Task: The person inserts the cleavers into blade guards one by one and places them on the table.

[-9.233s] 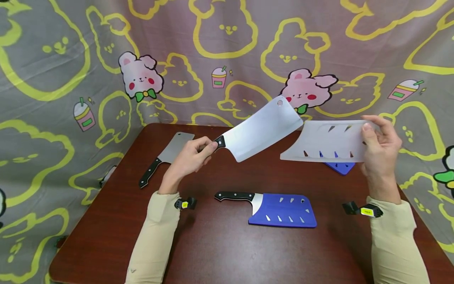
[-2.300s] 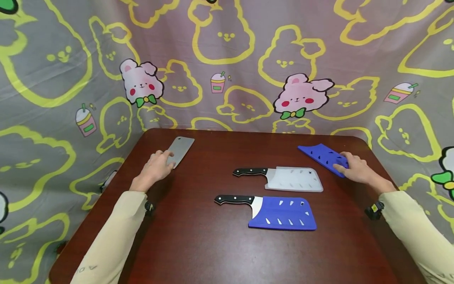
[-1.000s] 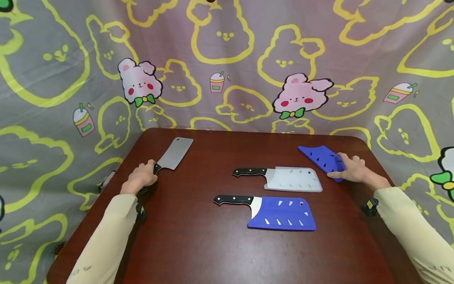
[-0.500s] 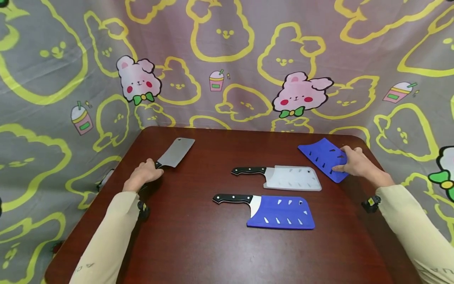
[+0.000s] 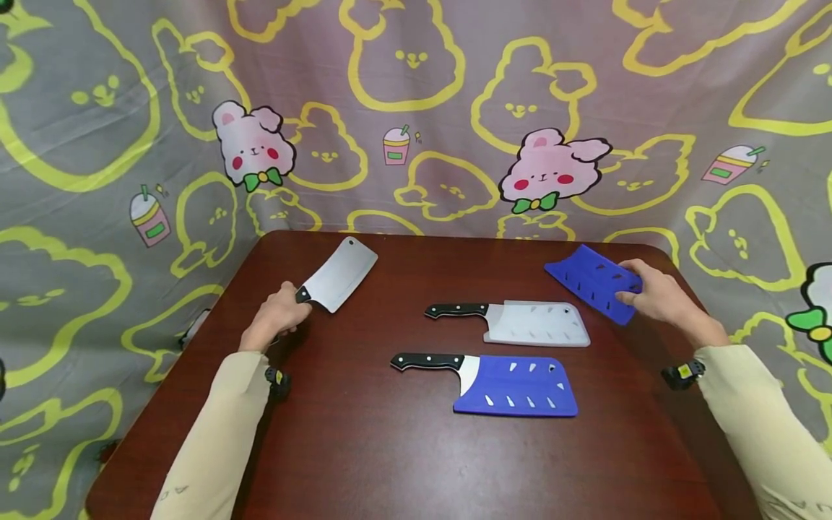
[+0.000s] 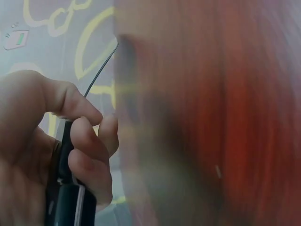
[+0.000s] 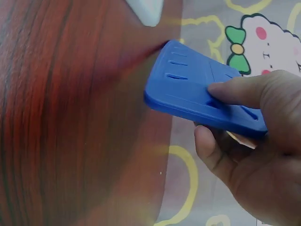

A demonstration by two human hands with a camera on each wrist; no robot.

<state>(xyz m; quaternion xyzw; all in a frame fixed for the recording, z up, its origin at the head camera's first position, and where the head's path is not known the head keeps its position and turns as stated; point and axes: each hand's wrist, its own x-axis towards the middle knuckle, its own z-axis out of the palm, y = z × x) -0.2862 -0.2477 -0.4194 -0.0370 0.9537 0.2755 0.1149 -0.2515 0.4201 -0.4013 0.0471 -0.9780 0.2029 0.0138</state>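
Note:
My left hand (image 5: 278, 316) grips the black handle of a bare cleaver (image 5: 341, 276) at the table's left side, its blade pointing away and to the right. The left wrist view shows the fingers curled round that handle (image 6: 66, 160), the blade seen edge-on. On the right, my right hand (image 5: 663, 297) pinches a blue blade sheath (image 5: 591, 280) by its near right end. In the right wrist view the thumb lies on top of the slotted sheath (image 7: 183, 89) with fingers beneath, and the sheath is tilted above the table.
Between the hands lies a black-handled cleaver in a white sheath (image 5: 536, 325). Nearer to me is another cleaver in a blue sheath (image 5: 520, 388). Both handles point left on the dark red wooden table (image 5: 416, 462). A patterned curtain (image 5: 416, 115) hangs behind.
The white-sheathed cleaver, apart and held up earlier, now lies on the table. My left hand took the bare cleaver's handle and moved it rightward; my right hand took and lifted the blue sheath.

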